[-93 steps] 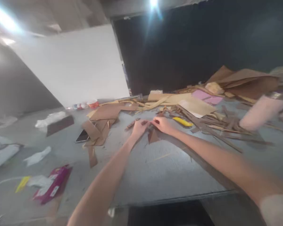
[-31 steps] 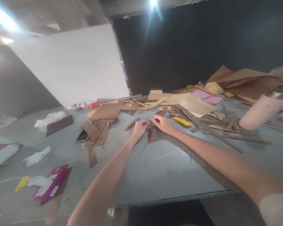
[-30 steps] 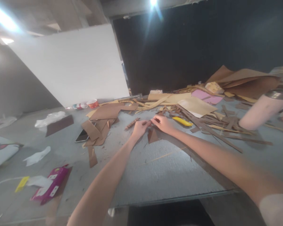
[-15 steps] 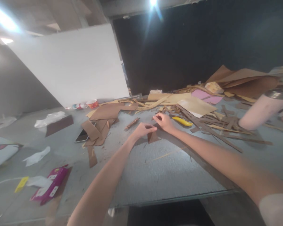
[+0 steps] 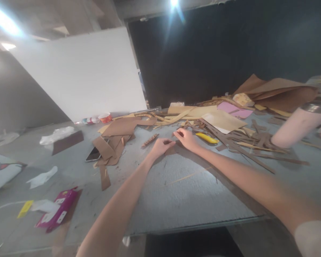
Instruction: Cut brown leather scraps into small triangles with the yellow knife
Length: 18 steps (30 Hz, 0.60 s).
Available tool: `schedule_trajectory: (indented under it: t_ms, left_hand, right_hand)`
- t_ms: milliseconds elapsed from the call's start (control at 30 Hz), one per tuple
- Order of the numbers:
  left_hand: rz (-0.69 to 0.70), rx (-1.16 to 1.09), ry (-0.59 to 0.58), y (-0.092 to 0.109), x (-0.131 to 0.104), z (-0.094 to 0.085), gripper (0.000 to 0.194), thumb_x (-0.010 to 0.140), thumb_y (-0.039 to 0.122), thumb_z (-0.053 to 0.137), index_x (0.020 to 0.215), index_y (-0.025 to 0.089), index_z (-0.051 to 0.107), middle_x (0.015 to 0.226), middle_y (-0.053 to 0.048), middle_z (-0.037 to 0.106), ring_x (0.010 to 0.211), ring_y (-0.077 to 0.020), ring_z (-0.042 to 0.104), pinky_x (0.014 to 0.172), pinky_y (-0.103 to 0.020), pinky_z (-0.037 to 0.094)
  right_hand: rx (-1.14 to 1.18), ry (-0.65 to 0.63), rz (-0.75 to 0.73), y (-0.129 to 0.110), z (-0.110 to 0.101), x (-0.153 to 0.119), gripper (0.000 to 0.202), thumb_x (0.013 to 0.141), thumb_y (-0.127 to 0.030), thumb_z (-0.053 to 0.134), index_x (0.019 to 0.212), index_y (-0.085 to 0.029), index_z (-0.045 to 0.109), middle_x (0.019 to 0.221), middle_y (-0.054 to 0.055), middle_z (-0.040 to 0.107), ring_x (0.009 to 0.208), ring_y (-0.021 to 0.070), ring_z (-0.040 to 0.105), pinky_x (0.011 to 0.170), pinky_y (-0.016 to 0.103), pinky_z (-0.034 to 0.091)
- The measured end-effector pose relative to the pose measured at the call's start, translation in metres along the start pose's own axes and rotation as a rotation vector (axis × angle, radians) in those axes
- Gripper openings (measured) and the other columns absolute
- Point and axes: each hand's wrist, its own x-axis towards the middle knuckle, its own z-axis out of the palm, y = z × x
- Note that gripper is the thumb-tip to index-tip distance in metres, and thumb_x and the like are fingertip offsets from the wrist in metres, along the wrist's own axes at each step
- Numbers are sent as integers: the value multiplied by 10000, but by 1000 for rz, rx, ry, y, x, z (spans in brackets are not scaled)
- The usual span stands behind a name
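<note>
Over the middle of the table (image 5: 163,200), my left hand (image 5: 160,147) is closed in a pinch. A small brown sheet piece (image 5: 171,151) shows just under its fingertips, mostly hidden. My right hand (image 5: 185,138) is close beside it, thumb and fingers pinched together; what is between them is too small to make out. Left of my hands lies a short brown ridged roll (image 5: 149,140). Immediately right of my right hand is a yellow-handled tool (image 5: 207,138), perhaps a cutter.
Brown strips (image 5: 238,146) are heaped at the right beside a pink tumbler (image 5: 301,123). Brown sheets (image 5: 120,126) partly cover a phone (image 5: 93,155) at left. A purple tissue pack (image 5: 60,210) lies front left. A white panel (image 5: 88,71) and black board stand behind.
My left hand has shifted slightly up toward the right hand. Less of the brown piece shows below its fingers. My right hand stays nearly still.
</note>
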Motion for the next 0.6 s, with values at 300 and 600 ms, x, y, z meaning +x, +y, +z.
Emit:
schedule_trajectory:
  t_ms: [300,600]
  left_hand:
    - [17,64,14,2,0,2,395,914,567,725,907,193,850,942,-71,828,871,-231,724,833,-336,543]
    - [63,151,37,8,-1,2,378,981,529,657,984,192,829,1027,-91,819,1010,-291,723,946,-403,544]
  right_hand:
    - [-3,-36,-43,3,2,0,338,1066,-510,548,937,-245,715,943,62,781,861,240,689,792,340,485]
    - [-29,-30,-47,4,3,0,303,1048,-493,554,924,-245,678,911,49,754,840,236,673,773,337,474]
